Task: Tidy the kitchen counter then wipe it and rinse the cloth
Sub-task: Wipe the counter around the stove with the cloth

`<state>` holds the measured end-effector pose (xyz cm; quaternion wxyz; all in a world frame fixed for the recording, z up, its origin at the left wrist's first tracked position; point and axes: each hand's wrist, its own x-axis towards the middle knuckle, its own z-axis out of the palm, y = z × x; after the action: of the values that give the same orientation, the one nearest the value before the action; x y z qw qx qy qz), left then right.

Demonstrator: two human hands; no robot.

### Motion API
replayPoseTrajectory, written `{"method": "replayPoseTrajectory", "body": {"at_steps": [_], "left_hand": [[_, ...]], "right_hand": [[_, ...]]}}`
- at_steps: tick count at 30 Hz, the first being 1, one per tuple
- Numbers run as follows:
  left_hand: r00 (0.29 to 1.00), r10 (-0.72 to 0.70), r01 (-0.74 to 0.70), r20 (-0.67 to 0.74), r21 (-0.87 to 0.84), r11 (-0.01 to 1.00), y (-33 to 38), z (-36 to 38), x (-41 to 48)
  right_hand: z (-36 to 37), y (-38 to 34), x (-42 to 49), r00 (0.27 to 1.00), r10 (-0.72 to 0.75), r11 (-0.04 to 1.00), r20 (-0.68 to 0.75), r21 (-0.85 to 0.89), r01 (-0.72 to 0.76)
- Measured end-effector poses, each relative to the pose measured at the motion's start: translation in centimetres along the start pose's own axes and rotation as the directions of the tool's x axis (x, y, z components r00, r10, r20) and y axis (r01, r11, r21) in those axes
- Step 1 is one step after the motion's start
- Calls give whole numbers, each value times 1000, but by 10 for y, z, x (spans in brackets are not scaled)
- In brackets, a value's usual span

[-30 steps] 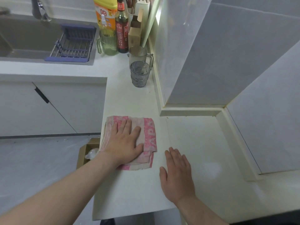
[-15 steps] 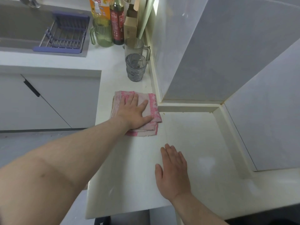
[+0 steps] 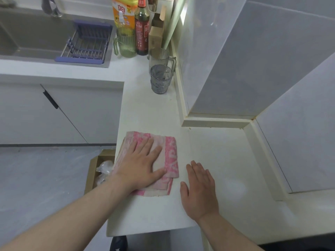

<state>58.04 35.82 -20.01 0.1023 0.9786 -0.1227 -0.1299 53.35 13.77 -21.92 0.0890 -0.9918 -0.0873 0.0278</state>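
Grey tiled walls (image 3: 244, 60), grey floor (image 3: 41, 178) (dusty), white cabinets (image 3: 27, 115).

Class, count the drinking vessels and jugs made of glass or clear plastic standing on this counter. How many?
3: a grey tumbler nearest the cloth, a clear handled jug right behind it, and a green ribbed jug by the bottles. More may hide behind those.

Faucet (image 3: 50, 8) top beyond frame edge

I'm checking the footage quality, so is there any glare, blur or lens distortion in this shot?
Head view: wide-angle bending curves the white counter edges; a soft glare patch lies on it right of the right hand; the folded pink cloth is sharp; bright light bleeds in top centre.
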Motion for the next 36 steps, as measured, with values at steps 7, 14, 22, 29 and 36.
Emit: {"method": "replayPoseTrajectory", "body": {"at_steps": [7,14,22,29,36], "left_hand": [[999,-52,52,4,22,998,-4,-8,16],[991,-127,127,-39,5,992,-32,-26,102],[983,-174,176,-54,30,984,-62,-44,150],[994,-89,92,-65,45,995,-34,-27,111],[1000,-6,8,-30,51,999,-2,-7,49]], "right_hand": [[2,1,-1,1000,2,1000,5,-11,-2],[5,3,0,1000,2,1000,1,-17,-2],[7,3,0,1000,-3,1000,-24,8,4],[7,4,1,1000,1,1000,6,8,-1],[2,5,-3,999,-22,986,-45,167,29]]}}
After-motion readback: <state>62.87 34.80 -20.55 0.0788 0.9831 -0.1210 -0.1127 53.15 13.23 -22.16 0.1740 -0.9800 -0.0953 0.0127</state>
